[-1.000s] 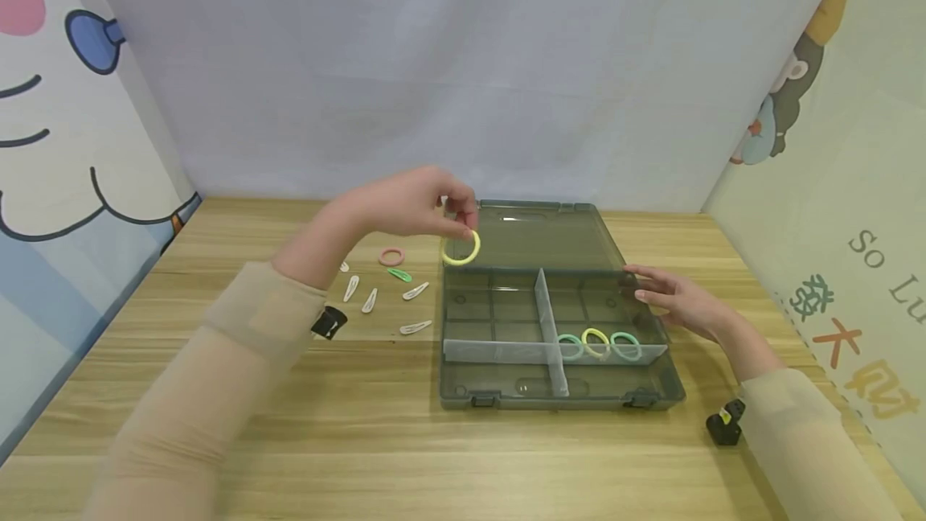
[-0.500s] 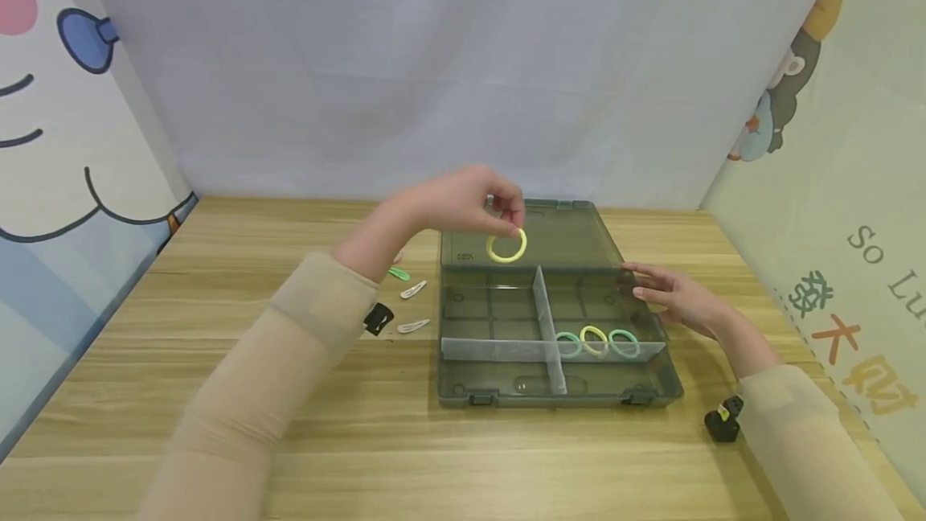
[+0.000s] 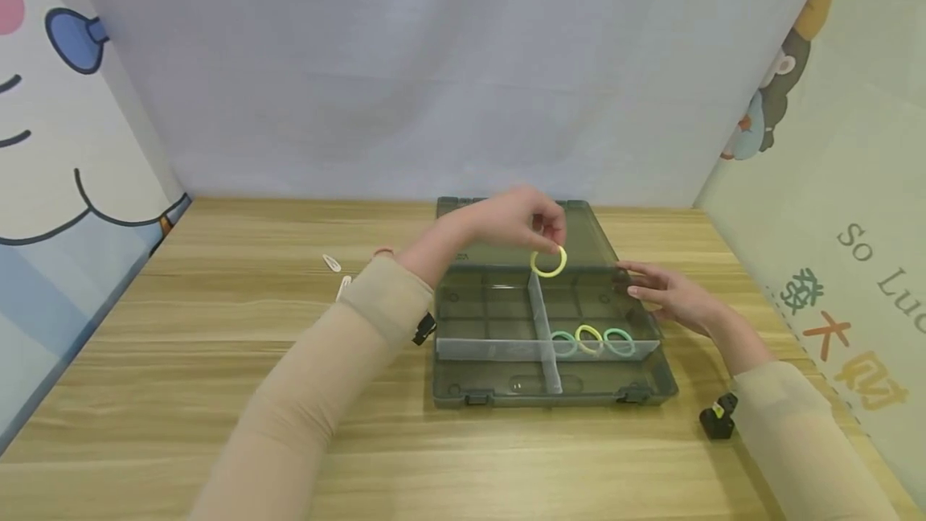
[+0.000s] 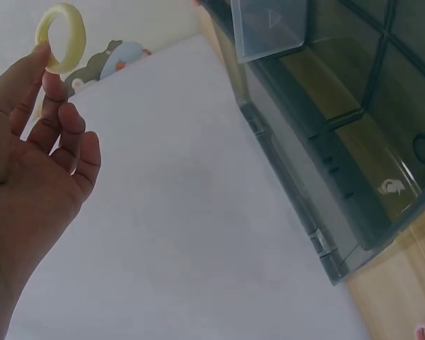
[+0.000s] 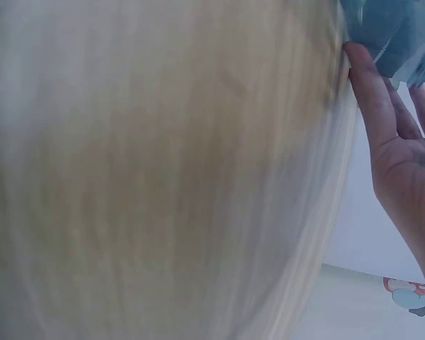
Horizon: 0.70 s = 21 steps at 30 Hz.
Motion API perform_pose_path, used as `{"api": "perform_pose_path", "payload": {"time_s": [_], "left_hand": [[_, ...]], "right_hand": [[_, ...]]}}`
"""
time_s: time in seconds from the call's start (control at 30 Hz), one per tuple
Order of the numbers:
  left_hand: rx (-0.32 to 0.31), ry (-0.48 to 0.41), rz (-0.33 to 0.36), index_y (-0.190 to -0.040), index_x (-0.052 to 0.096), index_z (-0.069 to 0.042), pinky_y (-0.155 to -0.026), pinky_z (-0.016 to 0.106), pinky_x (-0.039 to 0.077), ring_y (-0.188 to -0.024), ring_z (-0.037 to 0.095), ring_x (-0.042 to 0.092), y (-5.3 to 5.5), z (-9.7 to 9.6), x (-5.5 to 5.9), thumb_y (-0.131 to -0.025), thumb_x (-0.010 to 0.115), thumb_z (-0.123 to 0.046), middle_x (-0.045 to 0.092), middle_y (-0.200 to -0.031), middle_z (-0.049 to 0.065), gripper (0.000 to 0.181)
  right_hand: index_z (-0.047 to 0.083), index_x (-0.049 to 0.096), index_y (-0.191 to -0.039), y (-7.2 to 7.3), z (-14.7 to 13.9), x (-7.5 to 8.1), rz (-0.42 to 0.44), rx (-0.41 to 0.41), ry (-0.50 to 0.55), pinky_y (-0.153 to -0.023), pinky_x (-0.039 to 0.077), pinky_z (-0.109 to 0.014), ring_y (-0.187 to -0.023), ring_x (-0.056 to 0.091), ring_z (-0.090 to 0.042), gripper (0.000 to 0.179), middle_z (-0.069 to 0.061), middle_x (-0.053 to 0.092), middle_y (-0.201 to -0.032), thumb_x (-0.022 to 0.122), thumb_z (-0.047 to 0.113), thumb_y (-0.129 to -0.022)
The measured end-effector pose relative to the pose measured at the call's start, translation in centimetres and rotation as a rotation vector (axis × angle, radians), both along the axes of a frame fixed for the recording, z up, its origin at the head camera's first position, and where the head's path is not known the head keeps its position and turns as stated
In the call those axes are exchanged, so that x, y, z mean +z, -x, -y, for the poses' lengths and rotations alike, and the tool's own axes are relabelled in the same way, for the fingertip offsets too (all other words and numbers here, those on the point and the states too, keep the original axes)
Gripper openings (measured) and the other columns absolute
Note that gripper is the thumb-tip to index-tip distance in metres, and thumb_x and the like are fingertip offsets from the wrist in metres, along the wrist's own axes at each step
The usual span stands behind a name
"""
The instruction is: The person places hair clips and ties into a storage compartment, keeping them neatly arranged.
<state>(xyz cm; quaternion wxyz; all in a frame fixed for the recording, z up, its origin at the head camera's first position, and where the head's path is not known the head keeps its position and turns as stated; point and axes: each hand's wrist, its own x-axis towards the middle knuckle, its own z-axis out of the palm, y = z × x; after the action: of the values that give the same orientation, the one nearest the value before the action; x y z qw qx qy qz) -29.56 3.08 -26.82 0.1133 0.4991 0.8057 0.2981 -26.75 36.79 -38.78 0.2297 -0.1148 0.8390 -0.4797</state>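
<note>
In the head view my left hand pinches a yellow hair tie between thumb and forefinger. The tie hangs above the back of the right compartment of a grey see-through organizer box. Its ring shape is plain in the left wrist view, where the other fingers curl loosely. Against the box's right side rests my right hand, its fingers extended along the wall. Inside the right compartment, a yellow hair tie stands between two teal hair ties, all leaning at the front divider.
The box lid lies folded back behind it. Clear dividers split the inside. White snap hair clips and a pink hair tie lie left of the box, partly behind my left arm. A pale cloth wall stands behind the table.
My left hand has carried the yellow hair tie rightward, from over the lid's left edge to above the right compartment. The right hand has stayed at the box's side.
</note>
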Motion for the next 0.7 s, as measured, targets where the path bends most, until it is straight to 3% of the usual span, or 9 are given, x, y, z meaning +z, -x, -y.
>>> {"api": "perform_pose_path", "payload": {"time_s": [0.33, 0.57, 0.7], "left_hand": [[0.025, 0.042, 0.046, -0.09, 0.065, -0.011, -0.066, 0.022, 0.042, -0.073, 0.015, 0.052, 0.6, -2.6, -2.5, -0.09, 0.065, -0.017, 0.061, -0.083, -0.001, 0.006], [0.025, 0.078, 0.027, -0.092, 0.066, -0.011, -0.067, 0.02, 0.041, -0.076, 0.012, 0.053, 1.1, -4.3, -4.5, -0.09, 0.066, -0.017, 0.06, -0.084, -0.002, 0.007], [0.016, 0.115, 0.011, -0.093, 0.066, -0.01, -0.067, 0.019, 0.041, -0.075, 0.01, 0.052, 0.8, -5.3, -5.5, -0.09, 0.066, -0.017, 0.06, -0.084, -0.002, 0.007]], "right_hand": [[0.016, 0.02, -0.151, -0.1, 0.1, 0.1, 0.015, -0.012, 0.009, -0.102, 0.025, -0.066, -0.139, 0.015, -0.045, 0.066, -0.02, 0.01, -0.156, 0.052, 0.036, -0.097], [0.015, 0.02, -0.151, -0.2, 0.1, 0.2, 0.02, -0.012, 0.011, -0.101, 0.027, -0.065, -0.139, 0.016, -0.045, 0.066, -0.021, 0.01, -0.156, 0.052, 0.035, -0.097], [0.015, 0.019, -0.151, -0.3, 0.1, 0.3, 0.028, -0.011, 0.013, -0.101, 0.028, -0.065, -0.139, 0.016, -0.045, 0.066, -0.021, 0.01, -0.156, 0.052, 0.035, -0.097]]}}
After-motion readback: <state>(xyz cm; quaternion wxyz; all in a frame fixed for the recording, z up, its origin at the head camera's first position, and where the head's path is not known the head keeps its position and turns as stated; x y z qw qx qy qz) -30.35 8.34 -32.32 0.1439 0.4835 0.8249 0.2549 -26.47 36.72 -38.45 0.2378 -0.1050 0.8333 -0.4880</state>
